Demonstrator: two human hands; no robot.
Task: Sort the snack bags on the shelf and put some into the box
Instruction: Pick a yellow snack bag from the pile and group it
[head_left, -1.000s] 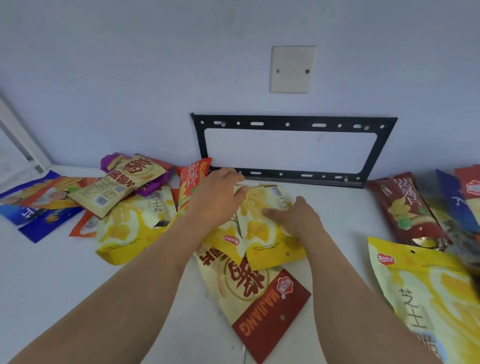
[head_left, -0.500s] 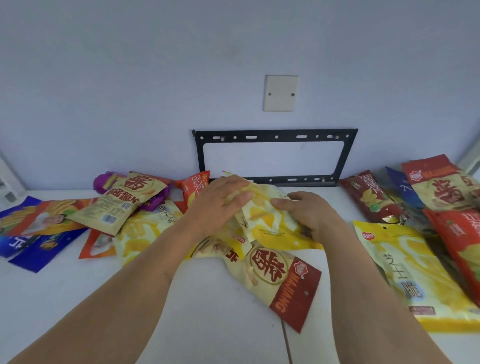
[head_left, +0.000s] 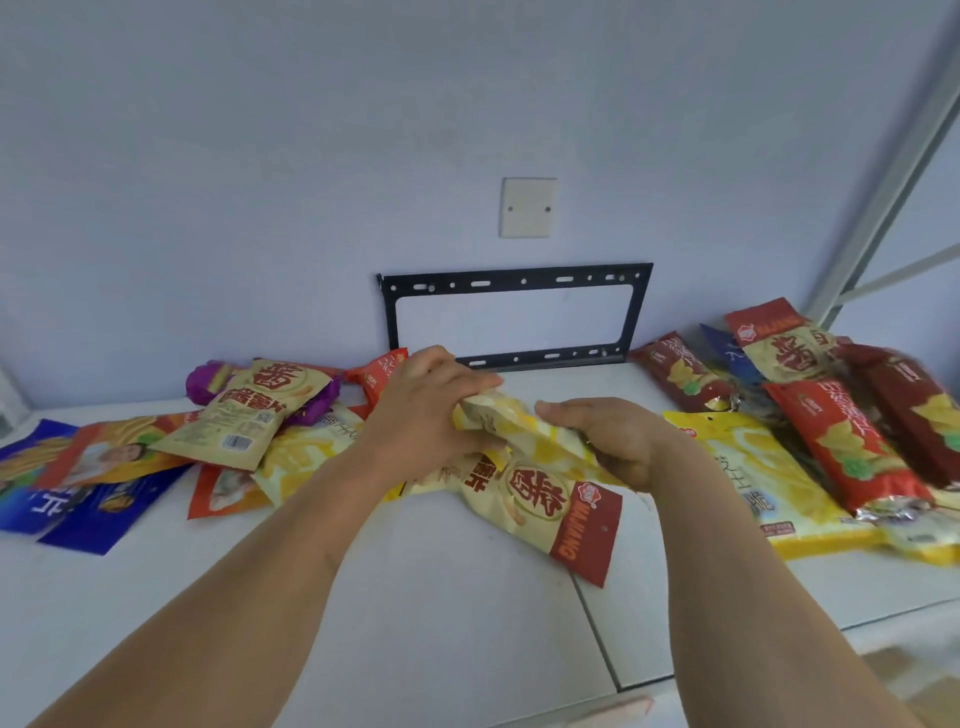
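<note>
Both of my hands hold a yellow snack bag (head_left: 524, 428) lifted a little off the white shelf (head_left: 441, 597). My left hand (head_left: 426, 410) grips its left end and my right hand (head_left: 613, 441) grips its right end. Under it lies a cream bag with a red MAJIANG end (head_left: 550, 512). No box can be made out.
A heap of cream, purple, orange and blue bags (head_left: 249, 415) lies at the left. Red bags (head_left: 852, 447) and a big yellow bag (head_left: 753, 478) lie at the right. A black metal bracket (head_left: 514, 283) and a white plate (head_left: 527, 207) sit on the wall behind.
Both hands closed on the yellow bag and raised it off the pile. My view drew back and swung right, showing more bags on the right.
</note>
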